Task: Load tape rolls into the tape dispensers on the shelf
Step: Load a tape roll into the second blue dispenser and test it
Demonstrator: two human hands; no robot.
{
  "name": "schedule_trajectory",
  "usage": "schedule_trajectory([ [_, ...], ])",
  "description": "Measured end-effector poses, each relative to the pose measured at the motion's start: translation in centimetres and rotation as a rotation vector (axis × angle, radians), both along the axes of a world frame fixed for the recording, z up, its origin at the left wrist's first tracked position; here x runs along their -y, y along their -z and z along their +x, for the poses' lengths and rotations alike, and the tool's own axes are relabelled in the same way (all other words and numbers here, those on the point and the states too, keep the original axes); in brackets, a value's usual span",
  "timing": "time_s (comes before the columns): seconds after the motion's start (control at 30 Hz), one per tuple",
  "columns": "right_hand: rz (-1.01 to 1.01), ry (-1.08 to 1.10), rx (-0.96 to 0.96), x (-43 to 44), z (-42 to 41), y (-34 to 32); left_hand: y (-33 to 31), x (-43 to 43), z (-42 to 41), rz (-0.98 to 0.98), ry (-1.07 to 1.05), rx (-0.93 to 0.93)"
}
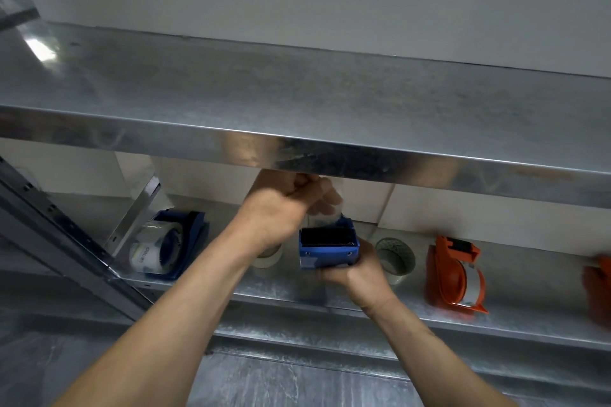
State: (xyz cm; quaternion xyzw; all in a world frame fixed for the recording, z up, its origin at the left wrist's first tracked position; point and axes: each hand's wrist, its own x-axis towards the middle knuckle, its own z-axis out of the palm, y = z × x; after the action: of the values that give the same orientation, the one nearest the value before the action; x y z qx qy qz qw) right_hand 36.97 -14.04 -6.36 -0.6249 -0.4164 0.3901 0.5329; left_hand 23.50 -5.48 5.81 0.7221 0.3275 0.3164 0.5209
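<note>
Holding tight, the right hand point(355, 269) kept the blue dispenser point(328, 249) steady near the middle of the frame, above the shelf point(515, 314). Just above it, the left hand point(284, 205) pinched the clear tape point(325, 213), probably to thread it through.

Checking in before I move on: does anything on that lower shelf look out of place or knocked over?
Nothing looks spilled or damaged. The blue dispenser at the left lies on its side with a roll in it, and the orange dispenser stands loaded. A loose tape roll sits between it and the dispenser in hand.
</note>
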Motion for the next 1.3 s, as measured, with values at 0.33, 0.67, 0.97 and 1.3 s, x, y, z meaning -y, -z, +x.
schedule_trajectory([
  [0.33, -0.028, -0.081, 0.089, -0.2, -0.1, 0.2, -0.6, 0.0, -0.3, 0.036, 0.023, -0.036],
  [0.67, -0.051, -0.110, 0.104, 0.0, 0.1, 0.4, -0.1, -0.8, -0.6, 0.033, -0.112, 0.024],
  [0.97, -0.077, -0.114, 0.051, 0.3, -0.5, 0.6, -0.4, -0.8, 0.9, -0.018, -0.116, -0.071],
  [1.3, -0.066, -0.033, 0.008, -0.1, 0.1, 0.4, -0.7, 0.9, 2.1, 0.018, 0.038, -0.069],
])
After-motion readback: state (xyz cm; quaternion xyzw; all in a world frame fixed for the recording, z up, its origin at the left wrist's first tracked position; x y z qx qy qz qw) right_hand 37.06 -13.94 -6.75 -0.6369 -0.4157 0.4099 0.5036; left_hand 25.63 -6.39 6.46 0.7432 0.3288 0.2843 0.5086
